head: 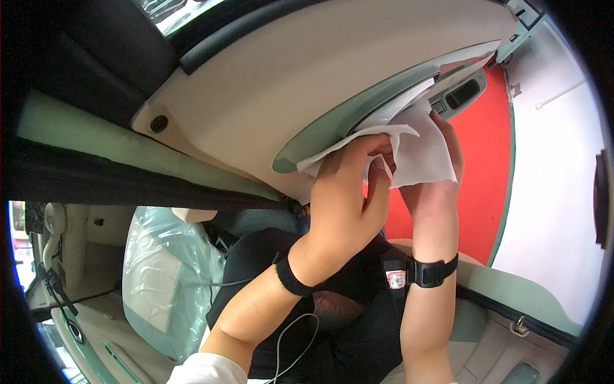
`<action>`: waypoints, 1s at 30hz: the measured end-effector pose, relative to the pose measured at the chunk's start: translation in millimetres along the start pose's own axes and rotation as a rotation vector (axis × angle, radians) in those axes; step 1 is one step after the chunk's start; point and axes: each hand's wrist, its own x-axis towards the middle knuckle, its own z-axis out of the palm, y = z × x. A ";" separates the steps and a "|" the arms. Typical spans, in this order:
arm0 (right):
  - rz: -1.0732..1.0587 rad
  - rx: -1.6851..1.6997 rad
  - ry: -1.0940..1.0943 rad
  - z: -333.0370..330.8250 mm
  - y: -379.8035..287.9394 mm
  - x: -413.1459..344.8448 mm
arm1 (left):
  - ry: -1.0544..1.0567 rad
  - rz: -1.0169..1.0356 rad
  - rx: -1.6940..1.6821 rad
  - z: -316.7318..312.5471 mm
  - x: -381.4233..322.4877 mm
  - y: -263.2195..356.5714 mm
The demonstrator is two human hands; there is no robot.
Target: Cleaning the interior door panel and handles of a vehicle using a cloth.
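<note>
My left hand is bent over a white wipe or paper sheet, its thumb and fingertips pinching the near part. A torn-looking edge of white material runs over the back of its fingers. My right hand grips the sheet's far side, with most of its fingers hidden behind it. Whether this is one sheet or two I cannot tell. Both hands are close to the green-grey armrest trim of a beige car door panel. A glossy pale strip on the trim lies just beyond the sheet.
A grey switch panel sits beyond my right hand. Red flooring and a white surface lie outside. At left stands a plastic-covered seat. A thin cable loops across my lap. A metal door striker projects at lower right.
</note>
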 end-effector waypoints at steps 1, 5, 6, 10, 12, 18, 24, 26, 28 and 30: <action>-0.025 -0.011 -0.035 -0.9 -0.2 -0.4 | 0.001 -0.001 0.002 1.1 -1.2 -0.6; 0.043 0.131 -0.188 -6.5 -1.7 5.2 | 0.071 0.158 -0.100 8.0 -2.8 -1.1; 0.039 0.207 -0.252 -5.6 -2.0 4.6 | 0.102 0.253 -0.077 7.3 -1.3 -0.1; 0.016 0.269 -0.100 -13.6 2.0 14.3 | -0.023 0.201 -0.045 2.0 1.3 2.2; -0.008 0.334 -0.114 -2.4 -0.8 11.5 | -0.026 0.252 -0.003 6.3 1.8 -3.3; -0.178 0.032 -0.055 19.2 -7.1 0.5 | -0.021 0.290 0.053 7.8 0.0 1.0; -0.324 -0.418 0.062 23.5 -8.2 -4.3 | -0.019 0.250 0.042 13.0 -4.1 2.3; -0.352 -0.497 0.012 17.7 -9.0 -2.3 | -0.005 0.228 0.022 14.2 -6.6 0.9; -0.368 -0.505 0.021 23.6 -9.7 -2.6 | -0.005 0.225 -0.004 13.6 -6.8 2.8; -0.384 -0.511 0.027 29.2 -10.2 -2.9 | 0.006 0.212 -0.028 15.7 -8.4 2.2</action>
